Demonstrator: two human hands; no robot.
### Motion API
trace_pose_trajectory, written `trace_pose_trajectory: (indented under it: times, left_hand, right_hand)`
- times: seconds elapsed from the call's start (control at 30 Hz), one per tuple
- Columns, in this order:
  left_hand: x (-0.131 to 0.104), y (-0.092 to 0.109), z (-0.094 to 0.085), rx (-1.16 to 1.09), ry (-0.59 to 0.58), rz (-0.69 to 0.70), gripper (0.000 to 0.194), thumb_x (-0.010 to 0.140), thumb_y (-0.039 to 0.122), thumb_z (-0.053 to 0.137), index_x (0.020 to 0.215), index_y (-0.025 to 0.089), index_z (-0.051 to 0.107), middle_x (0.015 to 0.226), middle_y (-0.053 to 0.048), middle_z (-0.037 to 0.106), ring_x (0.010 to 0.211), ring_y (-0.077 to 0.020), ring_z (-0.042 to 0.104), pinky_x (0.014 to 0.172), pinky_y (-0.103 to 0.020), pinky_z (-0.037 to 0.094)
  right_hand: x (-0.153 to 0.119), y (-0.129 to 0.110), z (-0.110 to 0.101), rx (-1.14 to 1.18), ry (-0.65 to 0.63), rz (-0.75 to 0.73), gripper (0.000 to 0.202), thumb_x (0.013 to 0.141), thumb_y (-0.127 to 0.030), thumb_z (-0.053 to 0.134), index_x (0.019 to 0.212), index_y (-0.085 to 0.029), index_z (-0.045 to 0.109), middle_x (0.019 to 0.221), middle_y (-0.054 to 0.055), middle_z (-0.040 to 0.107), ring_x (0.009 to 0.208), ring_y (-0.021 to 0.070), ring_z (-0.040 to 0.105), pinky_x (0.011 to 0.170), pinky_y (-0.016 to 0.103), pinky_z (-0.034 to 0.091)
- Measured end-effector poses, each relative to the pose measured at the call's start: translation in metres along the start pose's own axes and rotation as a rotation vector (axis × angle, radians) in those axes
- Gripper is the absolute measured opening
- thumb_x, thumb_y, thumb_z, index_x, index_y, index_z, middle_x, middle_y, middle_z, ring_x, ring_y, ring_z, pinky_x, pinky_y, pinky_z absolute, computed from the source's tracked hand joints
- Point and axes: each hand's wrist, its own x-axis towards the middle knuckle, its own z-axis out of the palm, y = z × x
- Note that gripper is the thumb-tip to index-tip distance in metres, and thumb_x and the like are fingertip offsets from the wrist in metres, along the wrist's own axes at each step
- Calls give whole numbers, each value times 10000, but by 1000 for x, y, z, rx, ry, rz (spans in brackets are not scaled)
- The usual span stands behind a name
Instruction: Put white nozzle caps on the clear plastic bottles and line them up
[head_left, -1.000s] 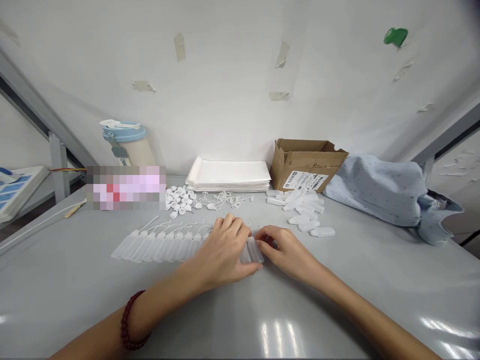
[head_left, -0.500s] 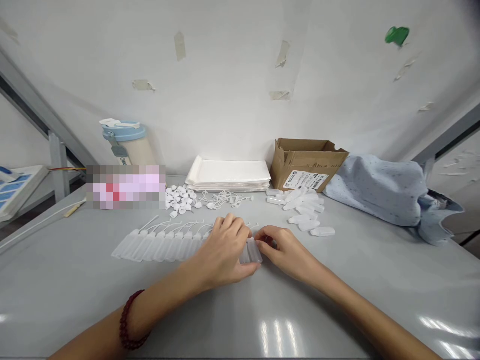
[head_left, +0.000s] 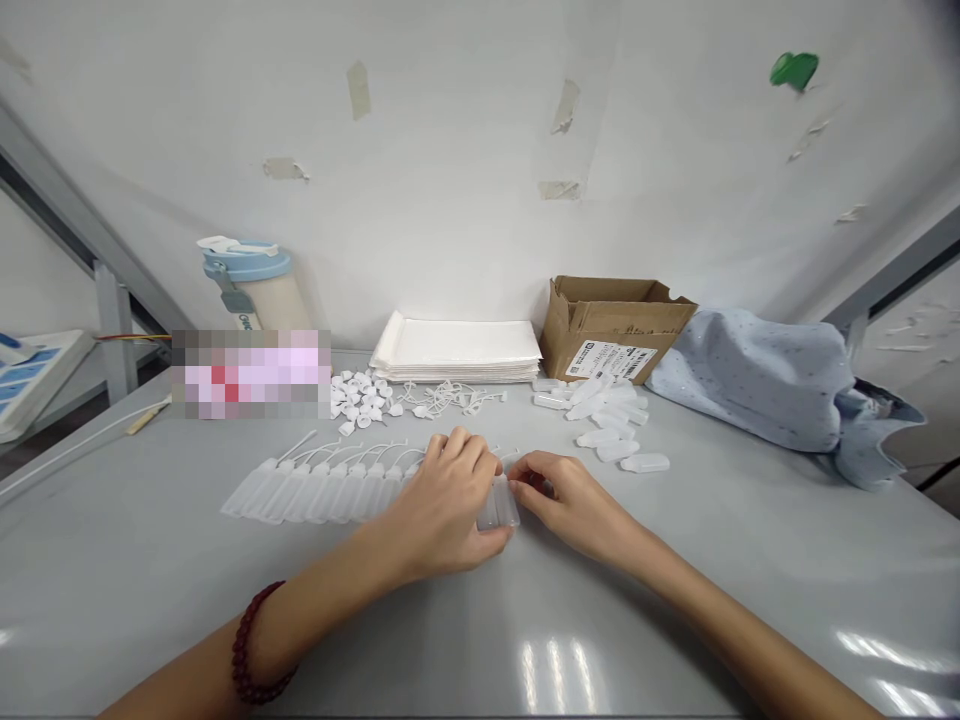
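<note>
A row of translucent plastic bottles with white looped strings at their tops lies side by side on the grey table. My left hand is bent over the row's right part, its thumb at the bottom of the last bottles and its fingertips hidden behind the hand. At the right end, my right hand has its curled thumb and fingers against the upper side of the end bottle. Loose bottles lie behind on the right. White caps and loose strings lie behind the row.
A stack of white envelopes and an open cardboard box stand along the wall. To the right is a light blue cloth. A cup with a blue lid stands at the back left, behind a blurred pink item.
The bottles at the right end have shifted slightly left, and my left thumb has moved a little left with them. My right hand has barely moved.
</note>
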Motion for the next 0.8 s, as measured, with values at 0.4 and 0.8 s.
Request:
trace_pose_trajectory:
  times: [0.4, 0.8]
  left_hand:
    - [-2, -2, 1, -15, 24, 17, 349, 729, 350, 657, 978, 124, 563, 942, -88, 536, 921, -260, 426, 791, -401, 386]
    - [8, -42, -9, -106, 233, -222, 281, 943, 281, 316, 924, 157, 567, 1004, -88, 593, 1028, -256, 454, 894, -437, 410]
  right_hand:
    - [-1, 0, -5, 0, -3, 29, 171, 836, -180, 468, 779, -162, 629, 742, 14, 648, 650, 136, 543, 588, 252, 390]
    - [4, 6, -30, -542, 103, 124, 213, 887, -143, 443, 967, -174, 638, 983, 52, 671, 878, 165, 611, 697, 246, 448]
